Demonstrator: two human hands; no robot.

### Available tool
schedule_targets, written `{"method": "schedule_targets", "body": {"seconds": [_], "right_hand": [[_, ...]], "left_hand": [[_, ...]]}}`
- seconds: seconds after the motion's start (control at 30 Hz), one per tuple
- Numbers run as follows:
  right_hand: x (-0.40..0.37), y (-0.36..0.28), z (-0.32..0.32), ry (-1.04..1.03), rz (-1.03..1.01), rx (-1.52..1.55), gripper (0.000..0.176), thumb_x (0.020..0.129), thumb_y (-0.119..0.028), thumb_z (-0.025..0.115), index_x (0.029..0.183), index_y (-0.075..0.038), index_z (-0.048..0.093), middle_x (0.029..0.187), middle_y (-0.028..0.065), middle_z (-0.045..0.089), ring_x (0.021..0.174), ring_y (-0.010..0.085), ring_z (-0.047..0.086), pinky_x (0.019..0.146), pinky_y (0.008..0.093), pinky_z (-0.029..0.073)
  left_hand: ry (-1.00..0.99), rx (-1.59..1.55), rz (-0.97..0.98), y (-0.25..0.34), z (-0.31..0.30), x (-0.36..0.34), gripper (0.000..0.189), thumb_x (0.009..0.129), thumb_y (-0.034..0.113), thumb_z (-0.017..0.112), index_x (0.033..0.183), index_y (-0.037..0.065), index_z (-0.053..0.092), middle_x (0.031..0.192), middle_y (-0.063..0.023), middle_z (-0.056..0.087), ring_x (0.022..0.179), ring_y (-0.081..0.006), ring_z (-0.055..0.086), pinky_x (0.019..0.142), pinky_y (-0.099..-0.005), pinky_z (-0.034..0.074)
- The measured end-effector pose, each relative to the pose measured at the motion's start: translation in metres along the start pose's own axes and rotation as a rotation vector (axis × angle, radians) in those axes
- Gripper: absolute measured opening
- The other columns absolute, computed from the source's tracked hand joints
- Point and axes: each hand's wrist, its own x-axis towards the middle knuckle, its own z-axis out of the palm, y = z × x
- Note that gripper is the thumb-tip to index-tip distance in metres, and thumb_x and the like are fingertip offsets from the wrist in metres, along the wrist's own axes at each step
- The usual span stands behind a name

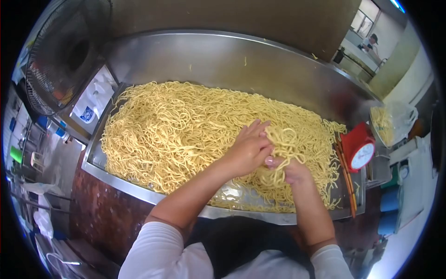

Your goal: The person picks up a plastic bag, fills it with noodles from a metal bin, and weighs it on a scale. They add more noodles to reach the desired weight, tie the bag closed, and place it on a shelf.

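Observation:
A thick bed of yellow noodles [167, 125] covers most of a shallow metal tray [123, 186]. Over its right half, my right hand [297, 172] is closed around a loose bundle of noodles [283, 139], with strands looping above and below the fingers. My left hand [248, 149] lies against the left side of that bundle, back upward, its fingers stretched out and somewhat apart. The two hands nearly meet, thumb side to fingertips. Strands partly cover the fingers of my right hand.
Long wooden sticks [346, 174] lie along the tray's right end, near a red dial scale [360, 151]. A plastic bag with noodles [383, 123] is behind the scale. A large fan [67, 56] stands at left. Another person [369, 43] is far back right.

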Motion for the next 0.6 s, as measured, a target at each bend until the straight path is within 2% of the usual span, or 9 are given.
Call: {"method": "schedule_targets", "body": {"seconds": [0.07, 0.1, 0.17, 0.23, 0.33, 0.4, 0.47, 0.57, 0.6], "right_hand": [[-0.005, -0.003, 0.015, 0.125, 0.138, 0.010, 0.038, 0.080, -0.013, 0.077, 0.113, -0.005, 0.062, 0.103, 0.0044, 0.066, 0.093, 0.0174, 0.063, 0.076, 0.0289, 0.053], [-0.003, -0.004, 0.016, 0.125, 0.137, 0.013, 0.038, 0.080, -0.013, 0.077, 0.113, -0.005, 0.062, 0.103, 0.0044, 0.066, 0.093, 0.0174, 0.063, 0.076, 0.0289, 0.053], [-0.004, -0.003, 0.011, 0.225, 0.121, -0.229, 0.038, 0.078, -0.012, 0.078, 0.112, -0.009, 0.061, 0.094, -0.0002, 0.064, 0.078, 0.0131, 0.061, 0.065, 0.0279, 0.049], [-0.025, -0.011, -0.006, 0.283, -0.026, -0.219, 0.033, 0.079, -0.012, 0.076, 0.108, -0.008, 0.063, 0.091, 0.0005, 0.063, 0.078, 0.0127, 0.062, 0.068, 0.0270, 0.050], [-0.064, -0.036, -0.045, 0.404, -0.107, -0.065, 0.031, 0.078, -0.007, 0.075, 0.105, -0.006, 0.061, 0.086, 0.0006, 0.061, 0.073, 0.0106, 0.057, 0.065, 0.0240, 0.047], [-0.072, -0.059, -0.049, 0.425, -0.147, -0.074, 0.033, 0.077, -0.006, 0.075, 0.106, -0.005, 0.059, 0.084, 0.0000, 0.059, 0.068, 0.0093, 0.053, 0.061, 0.0237, 0.044], [-0.070, -0.074, -0.040, 0.431, -0.211, -0.093, 0.035, 0.076, -0.006, 0.076, 0.107, -0.005, 0.058, 0.082, -0.0006, 0.057, 0.062, 0.0080, 0.049, 0.057, 0.0234, 0.041], [-0.066, -0.086, -0.025, 0.456, -0.402, -0.107, 0.035, 0.078, -0.008, 0.075, 0.108, -0.003, 0.057, 0.081, -0.0003, 0.057, 0.058, 0.0065, 0.044, 0.052, 0.0218, 0.037], [-0.070, -0.089, -0.024, 0.486, -0.480, -0.072, 0.035, 0.080, -0.009, 0.074, 0.109, -0.004, 0.057, 0.081, -0.0003, 0.057, 0.058, 0.0056, 0.043, 0.052, 0.0205, 0.036]], "left_hand": [[-0.115, -0.549, -0.224, -0.011, 0.008, 0.003, 0.027, 0.093, 0.029, 0.060, 0.102, 0.004, 0.064, 0.133, -0.0170, 0.056, 0.128, -0.0308, 0.049, 0.109, -0.0444, 0.035], [-0.117, -0.547, -0.223, -0.012, 0.000, 0.003, 0.027, 0.093, 0.029, 0.060, 0.102, 0.004, 0.064, 0.133, -0.0170, 0.056, 0.128, -0.0308, 0.049, 0.109, -0.0444, 0.035], [-0.183, -1.067, -0.693, -0.020, -0.028, -0.003, 0.029, 0.093, 0.030, 0.061, 0.108, 0.006, 0.064, 0.133, -0.0136, 0.056, 0.124, -0.0276, 0.053, 0.106, -0.0438, 0.039], [-0.192, -1.006, -0.882, -0.060, -0.046, -0.019, 0.034, 0.092, 0.032, 0.062, 0.116, 0.007, 0.063, 0.134, -0.0123, 0.055, 0.124, -0.0256, 0.053, 0.106, -0.0429, 0.039], [-0.288, -0.788, -0.745, -0.084, -0.046, -0.041, 0.041, 0.091, 0.033, 0.063, 0.123, 0.007, 0.061, 0.130, -0.0142, 0.058, 0.120, -0.0285, 0.055, 0.104, -0.0433, 0.042], [-0.379, -0.744, -0.500, -0.046, -0.026, -0.036, 0.048, 0.094, 0.039, 0.057, 0.130, 0.006, 0.055, 0.130, -0.0123, 0.057, 0.113, -0.0306, 0.059, 0.101, -0.0436, 0.044], [-0.218, -0.520, -0.160, -0.015, 0.035, -0.042, 0.054, 0.095, 0.044, 0.053, 0.134, 0.007, 0.051, 0.126, -0.0157, 0.059, 0.109, -0.0337, 0.060, 0.097, -0.0415, 0.046], [-0.180, -0.658, -0.235, 0.014, 0.074, -0.057, 0.047, 0.096, 0.046, 0.051, 0.122, 0.008, 0.060, 0.109, -0.0177, 0.065, 0.101, -0.0298, 0.063, 0.089, -0.0394, 0.048], [-0.249, -0.693, -0.420, 0.014, 0.082, -0.070, 0.042, 0.096, 0.044, 0.051, 0.113, 0.007, 0.063, 0.099, -0.0166, 0.066, 0.092, -0.0272, 0.064, 0.081, -0.0387, 0.049]]}}
